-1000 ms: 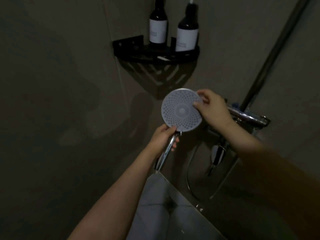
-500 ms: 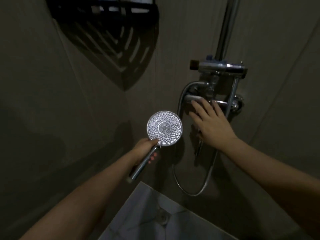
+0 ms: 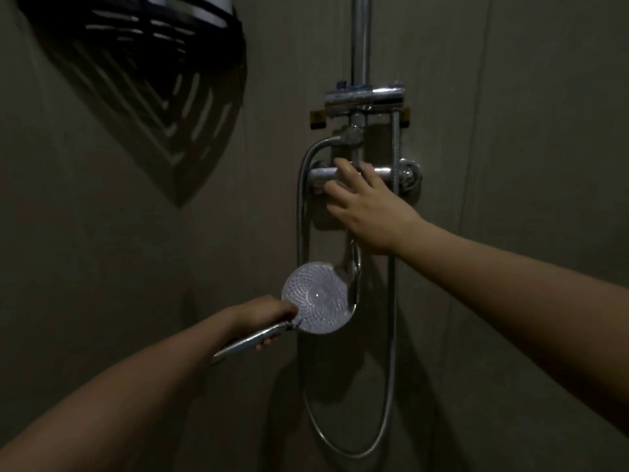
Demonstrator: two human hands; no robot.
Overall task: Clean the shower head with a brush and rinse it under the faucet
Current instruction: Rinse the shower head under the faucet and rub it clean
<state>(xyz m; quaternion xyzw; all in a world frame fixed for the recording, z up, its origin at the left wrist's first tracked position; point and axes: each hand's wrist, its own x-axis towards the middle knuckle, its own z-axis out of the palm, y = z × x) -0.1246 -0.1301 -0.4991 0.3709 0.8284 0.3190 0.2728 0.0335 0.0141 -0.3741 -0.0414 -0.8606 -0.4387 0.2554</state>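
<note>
The left hand [image 3: 269,313] is clenched around the handle of the shower head [image 3: 318,298], low in the middle of the frame, round face toward the camera. Above it, the right hand [image 3: 371,209] rests with straight, relaxed fingers on the faucet [image 3: 354,173]. A hose [image 3: 393,301] loops below.

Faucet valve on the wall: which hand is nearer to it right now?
Right. The right hand rests on the faucet valve; the left hand is well below it, holding the shower head by its handle.
</note>
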